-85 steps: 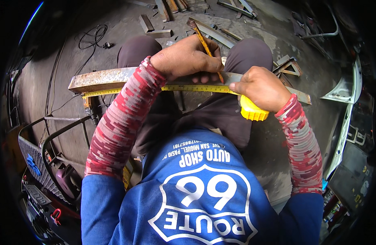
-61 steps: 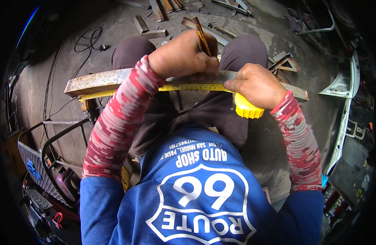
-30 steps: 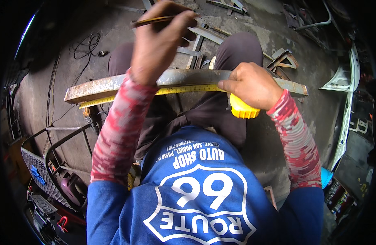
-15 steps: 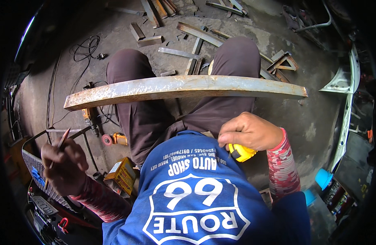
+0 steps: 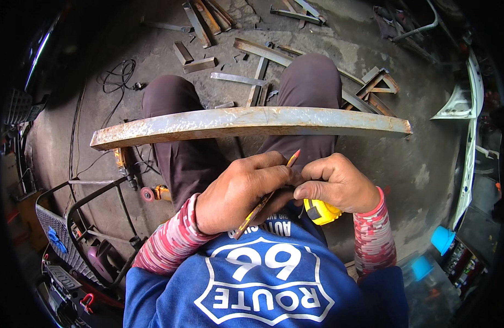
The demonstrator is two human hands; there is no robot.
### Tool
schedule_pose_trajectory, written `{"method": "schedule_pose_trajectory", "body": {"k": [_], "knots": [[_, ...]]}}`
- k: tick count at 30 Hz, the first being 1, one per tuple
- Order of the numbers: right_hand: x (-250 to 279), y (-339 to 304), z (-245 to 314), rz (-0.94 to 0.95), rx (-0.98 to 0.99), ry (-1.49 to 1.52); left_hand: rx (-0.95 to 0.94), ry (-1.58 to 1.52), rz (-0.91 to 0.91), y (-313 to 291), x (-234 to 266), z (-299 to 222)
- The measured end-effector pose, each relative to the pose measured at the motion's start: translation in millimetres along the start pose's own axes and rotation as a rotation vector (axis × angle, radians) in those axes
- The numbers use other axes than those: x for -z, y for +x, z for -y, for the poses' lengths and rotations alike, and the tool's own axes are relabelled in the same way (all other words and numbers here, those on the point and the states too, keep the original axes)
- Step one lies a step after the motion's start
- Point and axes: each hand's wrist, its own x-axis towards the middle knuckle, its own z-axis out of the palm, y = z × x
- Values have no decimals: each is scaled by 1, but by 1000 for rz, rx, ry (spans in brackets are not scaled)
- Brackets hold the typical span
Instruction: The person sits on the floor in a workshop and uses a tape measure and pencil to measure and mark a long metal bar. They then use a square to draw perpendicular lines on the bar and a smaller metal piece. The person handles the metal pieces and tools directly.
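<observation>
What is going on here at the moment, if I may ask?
A person has a long metal bar lying across their legs. Their left hand holds a pencil, and their right hand holds a yellow tape measure. The hands are close together, both off the bar. Loose metal pieces lie on the floor beyond.

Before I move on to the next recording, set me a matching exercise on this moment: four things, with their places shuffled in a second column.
Things
1. Slim, worn yellow pencil
2. Rounded yellow tape measure
3. Long, grey, rust-flecked metal bar
4. Yellow-orange, red-disced angle grinder

Places
A. Across both thighs
B. On the floor, to the person's left
C. Held in the right hand
D. Held in the left hand

Right pairs: 1-D; 2-C; 3-A; 4-B
</observation>
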Motion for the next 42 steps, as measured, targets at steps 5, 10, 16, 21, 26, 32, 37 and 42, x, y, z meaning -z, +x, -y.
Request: {"method": "schedule_pose_trajectory", "body": {"k": [5, 10, 16, 21, 26, 32, 37, 42], "knots": [[23, -24, -15, -188, -11, 21, -10, 170, -199, -2, 0, 11], [66, -50, -13, -381, 32, -297, -36, 446, -377, 3, 5, 28], [76, -27, -12, -401, 82, -406, -68, 856, -486, 12, 6, 41], [78, -20, -8, -452, 31, -452, -27, 892, -472, 15, 6, 44], [87, -11, -4, -466, 54, -569, -42, 909, -414, 19, 10, 44], [115, -44, -14, -553, 18, -643, 28, 795, -360, 26, 11, 34], [187, -127, -30, -852, -68, -654, 111, 749, -351, 32, 12, 29], [251, -171, -57, -1000, -399, -945, 196, 640, -317, 36, 12, 26]]}}
